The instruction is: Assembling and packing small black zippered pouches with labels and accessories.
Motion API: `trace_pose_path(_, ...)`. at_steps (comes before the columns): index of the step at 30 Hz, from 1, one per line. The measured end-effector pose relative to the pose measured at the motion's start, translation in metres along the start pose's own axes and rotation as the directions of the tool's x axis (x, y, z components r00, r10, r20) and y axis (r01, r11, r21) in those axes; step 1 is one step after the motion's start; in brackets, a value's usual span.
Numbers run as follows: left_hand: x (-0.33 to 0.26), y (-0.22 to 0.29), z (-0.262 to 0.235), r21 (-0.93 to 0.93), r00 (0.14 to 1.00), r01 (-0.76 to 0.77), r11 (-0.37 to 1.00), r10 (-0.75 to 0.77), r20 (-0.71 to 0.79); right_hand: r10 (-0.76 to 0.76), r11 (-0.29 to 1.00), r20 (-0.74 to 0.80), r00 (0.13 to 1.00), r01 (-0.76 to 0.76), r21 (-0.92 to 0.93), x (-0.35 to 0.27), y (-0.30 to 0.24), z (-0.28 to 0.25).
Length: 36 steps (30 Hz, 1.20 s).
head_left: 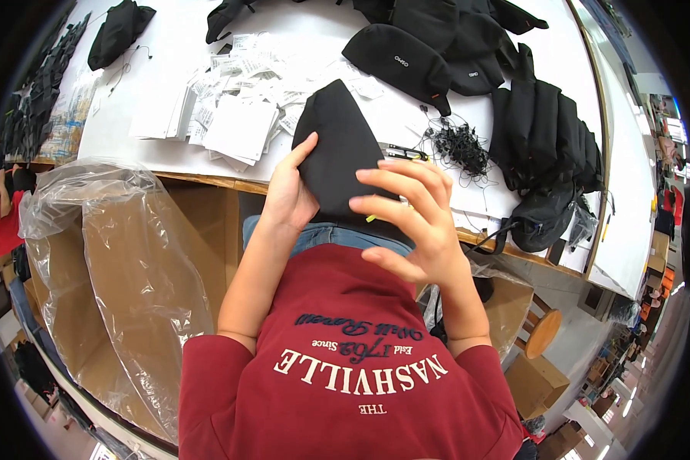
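A black fabric pouch (336, 146) stands tilted up over the table's near edge, its pointed end away from me. My left hand (290, 190) is closed round its left side, thumb lying on the face toward me. My right hand (422, 218) hovers at the pouch's lower right with its fingers spread and curved, gripping nothing visible. Those fingers overlap the pouch in the view, so I cannot tell whether they touch it. A small yellow-green bit (371, 218) shows beneath them. Just beyond lies a slim black tool with yellow parts (408, 152), partly hidden.
White paper tags (241, 126) lie heaped on the white table (157, 92). To the right are a tangle of black cords (460, 149), more black pouches (399, 67) and an upright row of them (544, 138). A plastic-lined carton (134, 268) stands at left, a wooden stool (543, 333) at right.
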<state>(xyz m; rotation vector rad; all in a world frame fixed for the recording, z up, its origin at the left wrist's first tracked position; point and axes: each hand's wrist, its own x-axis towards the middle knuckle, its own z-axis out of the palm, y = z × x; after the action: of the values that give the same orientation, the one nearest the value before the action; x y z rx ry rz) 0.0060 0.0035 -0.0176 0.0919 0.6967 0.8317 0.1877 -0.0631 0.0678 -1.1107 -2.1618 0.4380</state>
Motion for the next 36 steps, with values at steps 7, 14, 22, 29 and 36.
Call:
trace_pose_path(7, -0.011, -0.003, 0.007, -0.022, 0.983, 0.021, 1.0, -0.016, 0.184, 0.037, 0.949, 0.035, 0.999, -0.024, -0.313, -0.003, 0.023, 0.02)
trace_pose_path(14, -0.024, 0.005, -0.011, 0.67, 0.879, -0.452, 0.589, 0.424, 0.219, 0.459, 0.842, -0.24, 0.856, -0.333, 0.424, -0.014, 0.037, 0.001)
trace_pose_path(22, -0.028, 0.039, -0.021, 0.537, 0.735, -0.647, 0.541, 0.257, 0.628, 0.509, 0.611, -0.077, 0.857, -0.297, 0.734, -0.033, 0.043, -0.011)
trace_pose_path(29, -0.042, 0.046, -0.007, 0.737, 0.722, -0.673, 0.067, 0.278, 0.634, 0.317, 0.877, 0.018, 0.948, -0.3, 0.376, -0.033, 0.051, -0.034)
trace_pose_path(36, -0.054, 0.029, 0.032, 0.6, 0.571, -0.636, -0.485, 0.227, 0.789, 0.392, 0.893, 0.0, 0.92, -0.381, 0.239, -0.028, 0.033, -0.04)
